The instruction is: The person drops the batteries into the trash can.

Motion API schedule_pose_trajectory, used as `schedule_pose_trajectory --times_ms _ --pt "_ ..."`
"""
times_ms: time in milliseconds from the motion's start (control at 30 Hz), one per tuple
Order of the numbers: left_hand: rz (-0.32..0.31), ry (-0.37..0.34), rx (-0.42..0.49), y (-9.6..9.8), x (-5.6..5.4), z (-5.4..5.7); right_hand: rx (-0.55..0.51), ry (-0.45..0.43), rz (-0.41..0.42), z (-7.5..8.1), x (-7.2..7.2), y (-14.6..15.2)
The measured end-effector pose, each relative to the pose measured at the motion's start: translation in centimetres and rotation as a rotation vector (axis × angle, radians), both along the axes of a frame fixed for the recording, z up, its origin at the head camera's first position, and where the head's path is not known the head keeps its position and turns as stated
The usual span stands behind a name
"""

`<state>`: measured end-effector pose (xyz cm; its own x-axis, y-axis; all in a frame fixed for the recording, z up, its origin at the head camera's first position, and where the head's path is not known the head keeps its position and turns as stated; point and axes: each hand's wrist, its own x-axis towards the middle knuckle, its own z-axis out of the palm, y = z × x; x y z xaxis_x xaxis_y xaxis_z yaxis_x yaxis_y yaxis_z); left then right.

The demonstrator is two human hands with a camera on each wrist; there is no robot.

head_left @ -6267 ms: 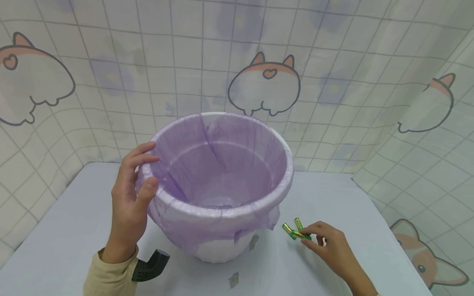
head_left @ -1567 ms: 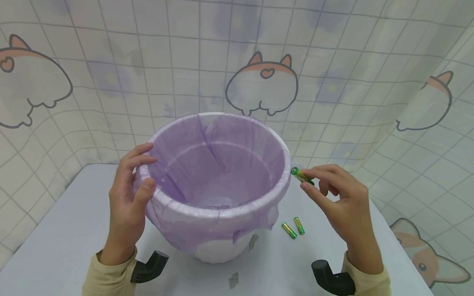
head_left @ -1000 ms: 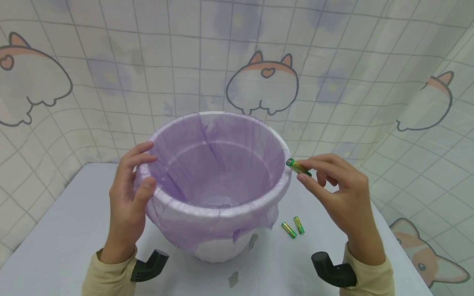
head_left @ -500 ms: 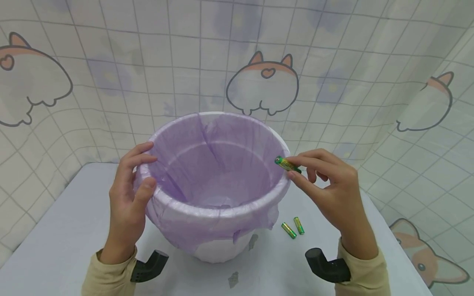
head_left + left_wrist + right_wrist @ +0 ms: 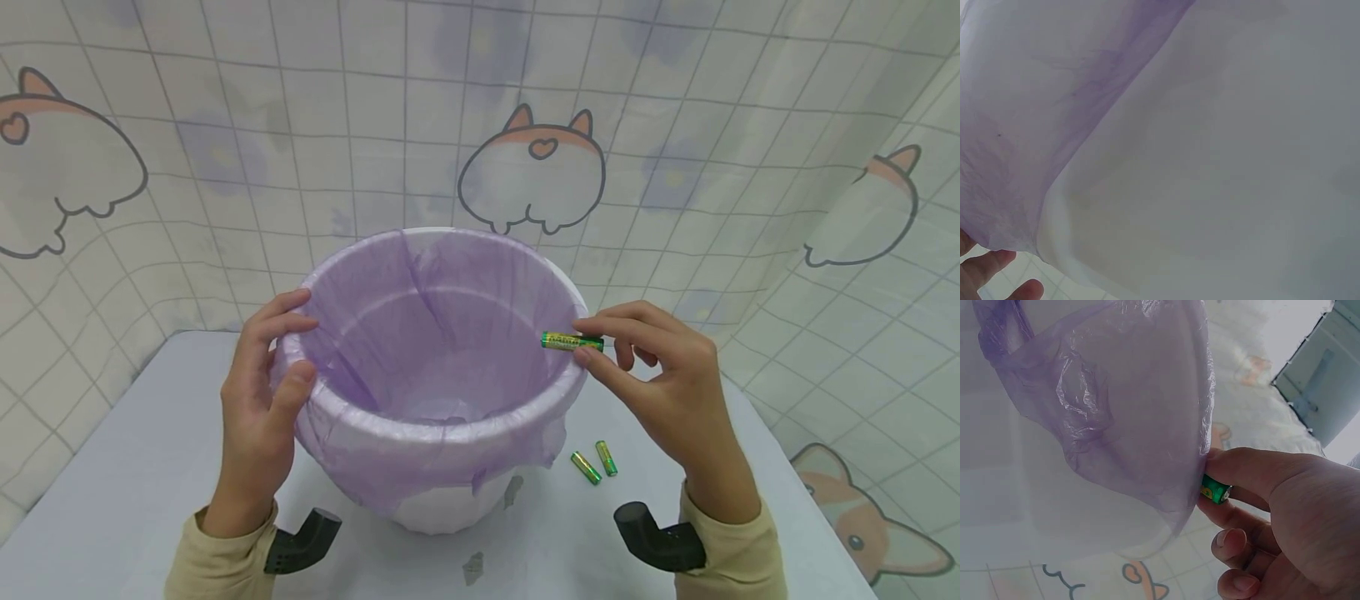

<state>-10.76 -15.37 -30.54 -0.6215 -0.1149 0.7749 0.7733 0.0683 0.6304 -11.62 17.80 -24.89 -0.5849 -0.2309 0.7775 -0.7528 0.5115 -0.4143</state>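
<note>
A white trash bin (image 5: 438, 510) lined with a thin purple bag (image 5: 450, 454) stands on the table, tilted mouth toward me. My left hand (image 5: 258, 417) grips its rim at the left, fingers over the edge and thumb on the near side. At the right rim my right hand (image 5: 660, 375) pinches a green and yellow battery (image 5: 562, 341) between thumb and fingers, its far end over the opening. In the right wrist view only the end of that battery (image 5: 1215, 489) shows beside the bag. Two more batteries (image 5: 585, 467) lie on the table right of the bin.
The pale table (image 5: 120, 475) carries the bin and has small grey patches (image 5: 473, 568) in front of it. Behind and on both sides hangs a tile-patterned curtain (image 5: 360, 108) with cartoon dogs. Black wrist cameras (image 5: 303, 542) sit on both sleeves.
My right hand has lifted a battery from the table, raised it to the bin's right rim and moved left over the edge, turning it nearly level. My left hand stays on the rim.
</note>
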Motion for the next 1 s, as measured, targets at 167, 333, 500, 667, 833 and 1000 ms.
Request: schedule_pose_trajectory --times_ms 167,333,500,667,833,1000 --pt "0.010 -0.002 -0.011 0.01 0.02 0.05 -0.007 -0.001 0.007 0.01 -0.01 -0.08" --pt "0.004 0.004 -0.009 -0.01 0.00 0.02 -0.020 0.002 0.023 0.11 -0.07 -0.27" --pt "0.005 0.005 -0.011 0.00 -0.02 0.00 -0.021 0.001 0.024 0.20 -0.08 -0.36" --pt "0.015 0.001 -0.016 0.01 -0.01 0.02 -0.012 0.008 0.011 0.19 -0.10 -0.20" --pt "0.029 0.001 -0.023 0.00 -0.01 0.05 -0.011 -0.001 -0.020 0.04 -0.02 0.22" --pt "0.030 0.003 -0.019 -0.02 -0.03 0.05 -0.023 0.013 -0.038 -0.19 0.02 0.56"
